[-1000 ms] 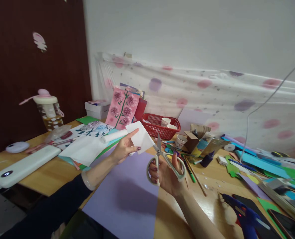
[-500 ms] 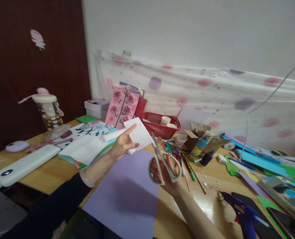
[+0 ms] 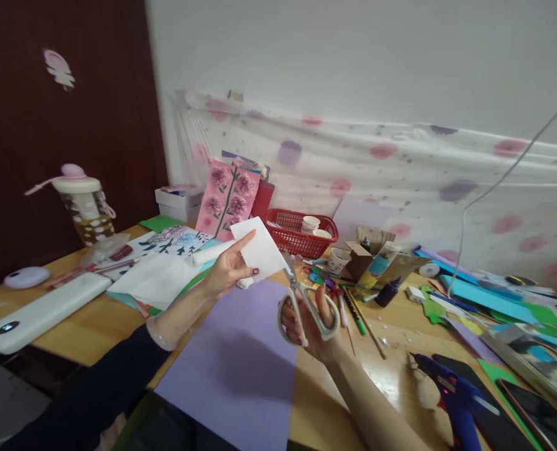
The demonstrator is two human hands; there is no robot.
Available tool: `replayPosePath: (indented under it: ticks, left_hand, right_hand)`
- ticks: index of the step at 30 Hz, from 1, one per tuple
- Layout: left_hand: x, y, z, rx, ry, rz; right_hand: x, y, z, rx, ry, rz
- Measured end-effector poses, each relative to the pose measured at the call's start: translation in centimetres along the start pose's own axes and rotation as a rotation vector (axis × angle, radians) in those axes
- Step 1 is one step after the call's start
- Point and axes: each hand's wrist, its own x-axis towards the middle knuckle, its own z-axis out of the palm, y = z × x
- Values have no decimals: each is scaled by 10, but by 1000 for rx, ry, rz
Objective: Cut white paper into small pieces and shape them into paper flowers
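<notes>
My left hand [image 3: 229,270] pinches a small piece of white paper [image 3: 262,247] between thumb and fingers, raised above the table. In my right hand [image 3: 313,322] is a pair of scissors [image 3: 296,291] with pale handles, fingers through both loops. The handles are spread apart, and the blades meet the paper's lower right edge. Whether they are cutting into it I cannot tell. Beneath both hands lies a sheet of purple paper [image 3: 240,369] on the wooden table.
A red basket [image 3: 294,241] with paper cups stands behind my hands. Right of them lie pens [image 3: 356,313], a dark bottle [image 3: 388,292] and a blue glue gun [image 3: 454,391]. On the left are a white elongated device [image 3: 47,307], loose white paper [image 3: 153,279] and a drink bottle [image 3: 83,210].
The view has shifted slightly, so everything sits a little further left. My hands still hold the paper and the scissors, in almost the same pose.
</notes>
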Motion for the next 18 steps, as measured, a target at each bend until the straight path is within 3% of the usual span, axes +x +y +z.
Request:
replayPosePath:
  ticks: [10, 18]
  left_hand:
    - [-3, -5, 3, 17, -43, -39]
    - [-10, -22, 9, 9, -118, -59]
  right_hand:
    - [-4, -4, 7, 25, -67, -10]
    - [-3, -6, 10, 23, -60, -24]
